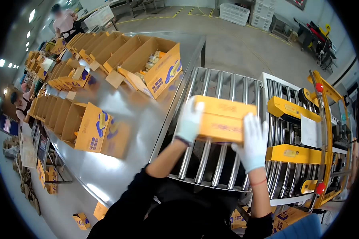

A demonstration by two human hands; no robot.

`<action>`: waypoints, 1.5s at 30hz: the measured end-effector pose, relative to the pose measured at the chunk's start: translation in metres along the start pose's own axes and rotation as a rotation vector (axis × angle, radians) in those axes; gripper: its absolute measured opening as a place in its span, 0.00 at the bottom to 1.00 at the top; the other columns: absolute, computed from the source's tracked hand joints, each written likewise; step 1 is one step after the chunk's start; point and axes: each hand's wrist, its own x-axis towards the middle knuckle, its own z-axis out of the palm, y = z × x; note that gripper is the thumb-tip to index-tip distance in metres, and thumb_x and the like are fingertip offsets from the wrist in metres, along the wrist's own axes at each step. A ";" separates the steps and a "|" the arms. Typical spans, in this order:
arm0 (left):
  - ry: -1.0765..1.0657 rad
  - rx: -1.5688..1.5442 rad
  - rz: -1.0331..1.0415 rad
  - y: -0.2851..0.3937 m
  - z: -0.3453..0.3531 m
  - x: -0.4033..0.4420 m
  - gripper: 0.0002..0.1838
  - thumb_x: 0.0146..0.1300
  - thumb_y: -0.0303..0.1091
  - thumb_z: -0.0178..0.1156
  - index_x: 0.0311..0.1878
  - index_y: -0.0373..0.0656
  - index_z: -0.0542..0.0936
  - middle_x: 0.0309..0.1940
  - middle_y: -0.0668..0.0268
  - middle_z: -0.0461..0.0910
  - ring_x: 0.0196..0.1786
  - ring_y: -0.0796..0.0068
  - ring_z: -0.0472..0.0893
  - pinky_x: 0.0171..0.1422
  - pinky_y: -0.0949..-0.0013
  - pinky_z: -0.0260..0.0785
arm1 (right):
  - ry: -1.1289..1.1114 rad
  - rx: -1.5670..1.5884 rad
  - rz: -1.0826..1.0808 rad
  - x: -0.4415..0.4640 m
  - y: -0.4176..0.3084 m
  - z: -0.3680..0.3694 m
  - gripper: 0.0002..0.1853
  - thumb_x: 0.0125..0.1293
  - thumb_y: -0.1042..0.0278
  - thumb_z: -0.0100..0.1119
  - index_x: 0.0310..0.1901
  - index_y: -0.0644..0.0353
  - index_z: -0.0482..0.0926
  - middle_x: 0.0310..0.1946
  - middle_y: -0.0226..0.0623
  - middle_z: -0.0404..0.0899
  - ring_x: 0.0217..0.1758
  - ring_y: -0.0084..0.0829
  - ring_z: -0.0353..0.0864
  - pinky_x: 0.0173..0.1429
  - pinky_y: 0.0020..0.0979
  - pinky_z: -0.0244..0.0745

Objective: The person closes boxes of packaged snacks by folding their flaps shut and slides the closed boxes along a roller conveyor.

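A closed orange-yellow cardboard box (pixel 223 119) is between my two hands above the roller conveyor (pixel 217 159); its top flaps meet along a middle seam. My left hand (pixel 190 119), in a white glove, grips the box's left end. My right hand (pixel 252 141), gloved too, presses its palm and outstretched fingers against the right end. The box and left hand are slightly blurred. To the left, on the metal table (pixel 127 107), stands an open carton (pixel 153 67) with small wrapped packs inside. Another open carton (pixel 91 127) stands nearer, at the end of a row.
Right of the rollers is a machine with yellow side guides (pixel 295 154) and a yellow frame with red knobs (pixel 319 87). Co-workers (pixel 66 22) stand at the far left. White crates (pixel 234 14) are stacked at the back. More cartons (pixel 293 217) lie below, right.
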 end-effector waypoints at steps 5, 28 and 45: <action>-0.652 0.180 0.110 0.069 0.032 0.010 0.26 0.70 0.50 0.62 0.55 0.34 0.75 0.48 0.42 0.79 0.52 0.44 0.82 0.59 0.50 0.74 | 0.147 -0.117 0.096 0.034 0.038 0.017 0.51 0.55 0.59 0.75 0.77 0.67 0.60 0.78 0.50 0.62 0.83 0.50 0.56 0.87 0.51 0.45; -0.722 0.209 0.002 0.101 -0.164 0.006 0.23 0.68 0.33 0.68 0.64 0.35 0.79 0.70 0.54 0.77 0.69 0.62 0.79 0.73 0.65 0.70 | -0.049 0.578 -0.447 -0.005 -0.032 0.005 0.28 0.65 0.51 0.71 0.63 0.55 0.82 0.61 0.40 0.83 0.70 0.41 0.77 0.82 0.49 0.60; -0.348 -0.100 -0.288 0.028 -0.098 0.013 0.27 0.77 0.41 0.60 0.71 0.32 0.71 0.61 0.58 0.79 0.61 0.72 0.79 0.65 0.65 0.75 | -0.018 0.215 -0.256 -0.029 -0.032 -0.012 0.55 0.43 0.55 0.84 0.74 0.61 0.66 0.64 0.41 0.74 0.71 0.45 0.71 0.84 0.54 0.52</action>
